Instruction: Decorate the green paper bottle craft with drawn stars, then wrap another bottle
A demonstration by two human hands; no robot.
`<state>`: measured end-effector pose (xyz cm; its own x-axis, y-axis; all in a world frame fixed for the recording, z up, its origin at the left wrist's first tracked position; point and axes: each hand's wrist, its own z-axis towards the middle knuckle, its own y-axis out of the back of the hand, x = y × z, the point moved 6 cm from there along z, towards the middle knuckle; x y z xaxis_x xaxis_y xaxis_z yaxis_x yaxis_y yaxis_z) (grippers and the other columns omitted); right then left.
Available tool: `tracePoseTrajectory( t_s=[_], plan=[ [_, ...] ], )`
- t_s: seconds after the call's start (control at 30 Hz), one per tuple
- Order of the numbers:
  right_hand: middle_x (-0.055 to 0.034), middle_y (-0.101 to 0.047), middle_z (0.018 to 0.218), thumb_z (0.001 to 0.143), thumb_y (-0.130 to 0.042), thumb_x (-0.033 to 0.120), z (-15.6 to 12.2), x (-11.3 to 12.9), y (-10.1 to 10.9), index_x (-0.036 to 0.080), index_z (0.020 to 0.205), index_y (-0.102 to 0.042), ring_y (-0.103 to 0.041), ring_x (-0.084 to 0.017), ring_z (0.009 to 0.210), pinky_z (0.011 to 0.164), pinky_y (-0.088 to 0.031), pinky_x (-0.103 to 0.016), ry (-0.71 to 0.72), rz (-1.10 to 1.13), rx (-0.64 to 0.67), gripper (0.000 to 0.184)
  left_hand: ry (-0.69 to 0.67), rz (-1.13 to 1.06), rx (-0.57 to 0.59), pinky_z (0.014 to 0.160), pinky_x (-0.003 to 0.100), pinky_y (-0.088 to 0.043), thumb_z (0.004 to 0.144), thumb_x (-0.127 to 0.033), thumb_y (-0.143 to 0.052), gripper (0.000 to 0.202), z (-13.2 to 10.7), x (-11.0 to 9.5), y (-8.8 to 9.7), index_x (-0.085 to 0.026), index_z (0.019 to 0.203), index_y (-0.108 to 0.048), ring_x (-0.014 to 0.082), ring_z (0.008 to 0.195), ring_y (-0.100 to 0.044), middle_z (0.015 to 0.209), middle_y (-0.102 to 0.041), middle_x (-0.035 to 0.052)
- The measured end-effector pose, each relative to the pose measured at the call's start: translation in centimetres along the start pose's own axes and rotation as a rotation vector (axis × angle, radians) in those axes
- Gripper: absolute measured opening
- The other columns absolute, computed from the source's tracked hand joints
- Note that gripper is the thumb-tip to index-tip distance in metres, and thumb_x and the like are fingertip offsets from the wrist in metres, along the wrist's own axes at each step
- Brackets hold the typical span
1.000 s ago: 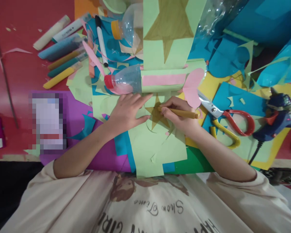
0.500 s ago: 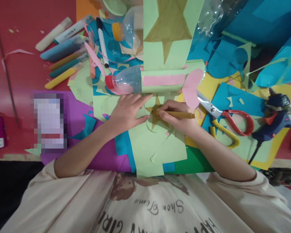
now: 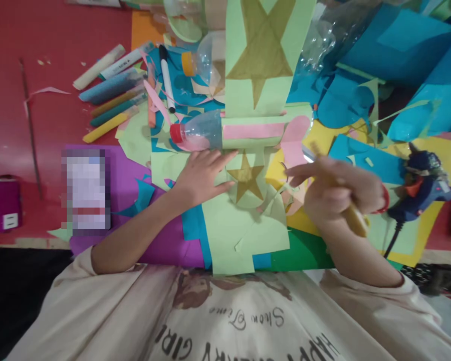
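My left hand (image 3: 201, 178) lies with spread fingers on pale green paper, its fingertips beside a small gold-brown star (image 3: 246, 176) drawn there. Off to the right, my right hand (image 3: 338, 193) is raised and somewhat blurred, its fingers closed round a yellow-brown marker (image 3: 356, 218). Most of the scissors is hidden beneath that hand. Just beyond the star lies a plastic bottle (image 3: 201, 131) with a red cap, wrapped in green and pink paper. A larger gold-brown star (image 3: 261, 60) covers a green sheet behind the bottle.
Several markers (image 3: 108, 93) lie at the upper left, near a black-capped marker (image 3: 167, 77). A blurred-out phone (image 3: 87, 188) rests on purple paper. On the right sits a blue glue gun (image 3: 423, 185) with its cord. Blue paper scraps (image 3: 349, 100) and clear plastic fill the back right.
My right hand has lifted off the small star and moved right with the marker, now over the scissors. The star is uncovered. My left hand keeps its place on the paper.
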<state>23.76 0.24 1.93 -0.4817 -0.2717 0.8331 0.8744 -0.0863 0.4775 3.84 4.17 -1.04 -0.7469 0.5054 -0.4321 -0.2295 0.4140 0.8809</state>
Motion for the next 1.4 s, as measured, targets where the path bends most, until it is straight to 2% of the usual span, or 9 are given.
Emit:
tracePoseTrajectory(
  t_s=[0.1, 0.13, 0.37, 0.57, 0.7, 0.87, 1.03, 1.27, 1.4],
  plan=[
    [0.0030, -0.066, 0.092, 0.094, -0.041, 0.053, 1.0, 0.3, 3.5, 0.044, 0.117, -0.051, -0.067, -0.023, 0.081, 0.071, -0.053, -0.044, 0.172, -0.059, -0.435, 0.027, -0.005, 0.017, 0.016, 0.096, 0.041, -0.036, 0.089, -0.041, -0.055, 0.060, 0.0, -0.2, 0.1, -0.016, 0.143, -0.045, 0.0261, 0.098, -0.053, 0.096, -0.060, 0.0071],
    [0.0018, -0.066, 0.104, 0.093, -0.051, 0.044, 1.6, 0.3, 3.9, 0.042, 0.119, -0.055, -0.068, -0.024, 0.095, 0.077, -0.054, -0.044, 0.194, -0.103, -0.448, 0.027, -0.006, 0.024, 0.015, 0.096, 0.041, -0.036, 0.089, -0.040, -0.055, 0.060, -0.1, -0.2, 0.1, -0.015, 0.143, -0.045, 0.0261, 0.098, -0.053, 0.095, -0.060, 0.0072],
    [-0.0078, -0.047, 0.145, 0.084, -0.066, 0.045, 3.5, -2.4, 1.7, 0.037, 0.137, -0.037, -0.048, -0.029, 0.135, 0.101, -0.049, -0.051, 0.081, -0.069, -0.082, 0.060, -0.118, 0.020, -0.141, 0.087, 0.037, -0.041, 0.092, -0.039, -0.053, 0.052, -0.7, -0.1, 0.5, -0.014, 0.137, -0.051, 0.0232, 0.090, -0.056, 0.087, -0.060, 0.0054],
    [-0.0092, -0.056, 0.132, 0.085, -0.066, 0.047, 3.4, -2.9, 1.2, 0.036, 0.130, -0.043, -0.062, -0.025, 0.116, 0.083, -0.058, -0.040, 0.021, -0.011, -0.104, 0.052, -0.242, -0.070, -0.439, 0.074, 0.030, -0.045, 0.099, -0.035, -0.041, 0.034, -1.5, -0.3, 2.3, -0.015, 0.119, -0.060, 0.0176, 0.079, -0.058, 0.080, -0.060, 0.0034],
    [-0.0092, -0.060, 0.129, 0.082, -0.067, 0.052, 3.6, -1.4, 1.4, 0.036, 0.126, -0.046, -0.060, -0.027, 0.118, 0.075, -0.058, -0.039, 0.055, -0.111, -0.083, 0.051, -0.247, -0.088, -0.469, 0.075, 0.031, -0.047, 0.099, -0.034, -0.043, 0.032, -1.4, -0.1, 2.3, -0.015, 0.120, -0.058, 0.0182, 0.085, -0.059, 0.091, -0.062, 0.0068],
    [-0.0035, -0.069, 0.085, 0.080, -0.066, 0.058, 3.1, -0.3, 0.8, 0.028, 0.112, -0.051, -0.066, -0.019, 0.068, 0.055, -0.054, -0.033, 0.087, -0.200, -0.088, 0.046, -0.194, 0.008, -0.512, 0.084, 0.037, -0.042, 0.098, -0.041, -0.042, 0.033, -1.6, 0.1, 2.2, -0.021, 0.120, -0.057, 0.0214, 0.094, -0.060, 0.098, -0.065, 0.0069],
    [0.0040, -0.061, 0.058, 0.082, -0.066, 0.052, 1.6, 1.8, 0.1, 0.026, 0.102, -0.049, -0.058, -0.015, 0.045, 0.038, -0.039, -0.025, 0.241, -0.369, -0.192, 0.037, -0.229, 0.202, -0.631, 0.081, 0.037, -0.037, 0.096, -0.056, -0.042, 0.048, -2.5, -1.2, 2.8, -0.021, 0.127, -0.053, 0.0230, 0.094, -0.062, 0.101, -0.067, 0.0077],
    [0.0066, -0.054, 0.048, 0.094, -0.053, 0.040, -0.4, 4.8, -2.5, 0.021, 0.099, -0.049, -0.055, -0.012, 0.039, 0.039, -0.038, -0.023, 0.546, -0.361, -0.011, 0.021, -0.293, 0.224, -0.655, 0.079, 0.037, -0.046, 0.079, -0.086, -0.035, 0.093, -3.2, -1.4, 3.1, -0.018, 0.142, -0.041, 0.0243, 0.093, -0.057, 0.110, -0.058, 0.0119],
    [0.0036, -0.059, 0.055, 0.099, -0.039, 0.040, -1.6, 5.9, -4.2, 0.019, 0.099, -0.048, -0.054, -0.011, 0.041, 0.041, -0.039, -0.024, 0.624, -0.366, 0.133, 0.023, -0.216, 0.135, -0.645, 0.088, 0.040, -0.049, 0.072, -0.088, -0.045, 0.095, -3.3, -0.8, 3.2, -0.025, 0.143, -0.041, 0.0279, 0.109, -0.054, 0.122, -0.051, 0.0129]
  ],
)
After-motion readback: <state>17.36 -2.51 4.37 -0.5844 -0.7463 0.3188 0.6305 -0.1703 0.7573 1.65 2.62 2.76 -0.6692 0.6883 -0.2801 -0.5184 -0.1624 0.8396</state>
